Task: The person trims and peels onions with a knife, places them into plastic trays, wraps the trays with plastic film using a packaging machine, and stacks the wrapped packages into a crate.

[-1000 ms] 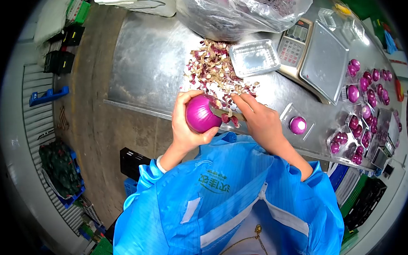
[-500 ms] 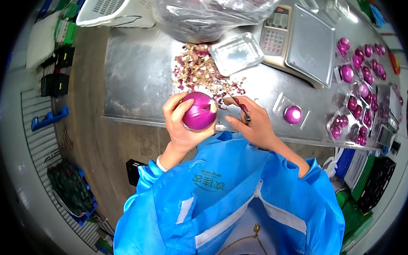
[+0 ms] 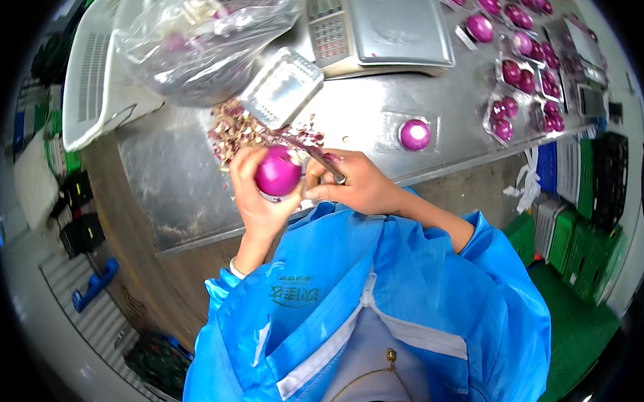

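My left hand (image 3: pixel 257 200) is wrapped round a peeled red onion (image 3: pixel 278 171), its pale cut end facing up and to the right. A knife (image 3: pixel 325 162) is gripped in my right hand (image 3: pixel 360 182), its blade pointing up and left past the onion's edge. The right fingertips are close beside the onion; whether they touch it I cannot tell. Just beyond the hands lies a pile of dry onion skins (image 3: pixel 236 132). A clear plastic tray (image 3: pixel 282 87) sits at the edge of that pile.
One onion (image 3: pixel 415 135) rests in a clear tray to the right. A weighing scale (image 3: pixel 397 27) stands at the back. Left of it are a plastic bag (image 3: pixel 189 53) and a white basket (image 3: pixel 91 81). Several trays of onions (image 3: pixel 518 76) line the steel table's right side.
The view has swung to the right. My right hand has come closer to the onion, and the knife now lies nearer its cut end. The left hand still holds the onion.
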Available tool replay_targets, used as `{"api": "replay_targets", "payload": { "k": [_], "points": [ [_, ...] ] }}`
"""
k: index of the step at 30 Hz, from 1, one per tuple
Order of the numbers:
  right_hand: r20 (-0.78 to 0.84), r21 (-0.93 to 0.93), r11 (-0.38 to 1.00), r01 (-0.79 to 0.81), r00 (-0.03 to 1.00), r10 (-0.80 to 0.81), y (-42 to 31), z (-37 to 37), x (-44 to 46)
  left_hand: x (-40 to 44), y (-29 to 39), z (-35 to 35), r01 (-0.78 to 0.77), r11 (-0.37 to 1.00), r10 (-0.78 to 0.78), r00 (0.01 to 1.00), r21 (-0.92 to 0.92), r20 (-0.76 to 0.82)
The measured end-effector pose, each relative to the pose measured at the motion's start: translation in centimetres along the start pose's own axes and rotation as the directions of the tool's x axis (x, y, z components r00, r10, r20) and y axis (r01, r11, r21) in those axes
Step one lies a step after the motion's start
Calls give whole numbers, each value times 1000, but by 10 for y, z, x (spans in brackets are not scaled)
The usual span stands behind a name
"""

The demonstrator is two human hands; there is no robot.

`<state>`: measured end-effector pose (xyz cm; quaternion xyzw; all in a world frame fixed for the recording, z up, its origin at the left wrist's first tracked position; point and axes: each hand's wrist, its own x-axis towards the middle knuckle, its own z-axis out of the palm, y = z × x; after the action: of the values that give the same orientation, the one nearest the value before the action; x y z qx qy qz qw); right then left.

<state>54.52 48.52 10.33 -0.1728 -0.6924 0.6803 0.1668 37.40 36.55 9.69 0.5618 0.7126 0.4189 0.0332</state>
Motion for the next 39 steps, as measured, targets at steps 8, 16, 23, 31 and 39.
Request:
{"api": "replay_targets", "payload": {
  "k": [8,16,23,31,39],
  "points": [
    [-640,438,839,-323,543,544,85,-56,-91,15,0,95,319,925,-189,859,-209,475],
    [-846,285,878,-385,329,420,139,-94,-149,7,13,241,-275,961,201,778,35,595],
    [-887,-158,779,-607,433,157,161,-109,-162,13,11,231,-67,997,68,785,-25,616],
    [-730,-421,619,-663,653,203,155,-115,-118,7,13,251,39,998,-60,802,47,595],
    [-672,-489,585,-647,707,220,158,-137,-120,14,21,251,48,992,-115,706,115,699]
  ]
}}
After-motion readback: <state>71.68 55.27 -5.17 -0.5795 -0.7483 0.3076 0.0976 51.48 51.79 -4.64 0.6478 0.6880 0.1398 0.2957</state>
